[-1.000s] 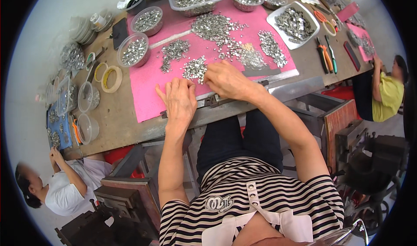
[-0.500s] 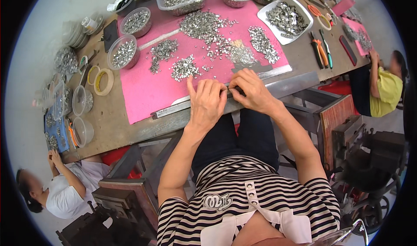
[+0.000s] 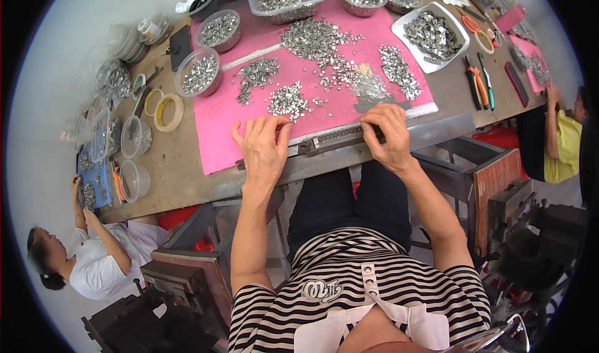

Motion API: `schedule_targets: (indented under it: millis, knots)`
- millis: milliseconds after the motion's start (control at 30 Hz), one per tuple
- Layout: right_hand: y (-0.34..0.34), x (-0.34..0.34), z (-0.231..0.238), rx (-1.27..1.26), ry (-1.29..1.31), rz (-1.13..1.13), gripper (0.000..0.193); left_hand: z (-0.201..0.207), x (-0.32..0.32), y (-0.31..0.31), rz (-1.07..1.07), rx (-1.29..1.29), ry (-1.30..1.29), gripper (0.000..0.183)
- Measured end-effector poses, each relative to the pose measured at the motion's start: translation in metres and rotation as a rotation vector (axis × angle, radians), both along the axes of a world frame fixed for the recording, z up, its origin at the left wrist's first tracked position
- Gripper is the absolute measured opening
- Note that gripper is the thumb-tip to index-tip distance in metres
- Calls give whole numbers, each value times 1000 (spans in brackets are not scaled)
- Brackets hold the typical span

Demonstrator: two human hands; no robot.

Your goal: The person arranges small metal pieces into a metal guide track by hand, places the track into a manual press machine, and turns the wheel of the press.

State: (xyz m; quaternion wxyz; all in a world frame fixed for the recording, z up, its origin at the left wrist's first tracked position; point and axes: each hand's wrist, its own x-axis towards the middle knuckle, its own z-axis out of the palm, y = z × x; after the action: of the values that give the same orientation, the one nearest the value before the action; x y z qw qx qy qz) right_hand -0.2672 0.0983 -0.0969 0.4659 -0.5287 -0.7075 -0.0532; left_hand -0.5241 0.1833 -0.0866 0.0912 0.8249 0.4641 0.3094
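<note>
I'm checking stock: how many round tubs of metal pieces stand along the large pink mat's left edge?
2: the nearer tub, beyond and left of the left hand, and the farther tub, just behind it. Both show plainly; I see no sign of hidden ones there.

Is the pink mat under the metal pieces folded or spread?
Spread out: the pink mat lies flat on the table, with loose piles of metal pieces across it.

The mat (image 3: 221, 125) is pink, the pieces (image 3: 288, 101) silvery, the shirt (image 3: 337, 259) black-striped.
</note>
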Motion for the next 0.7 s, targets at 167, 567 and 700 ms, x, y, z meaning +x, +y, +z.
schedule_targets:
  millis: [167,567,700]
  knots:
    - [-1,-1,0,-12,71,-28,21,2,4,11,-95,73,71,10]
    - [-1,4,-4,-19,204,-104,18,18,39,2,-361,152,99,10]
    - [-1,3,-3,-22,219,-108,18,4,69,-20,-425,95,-52,11]
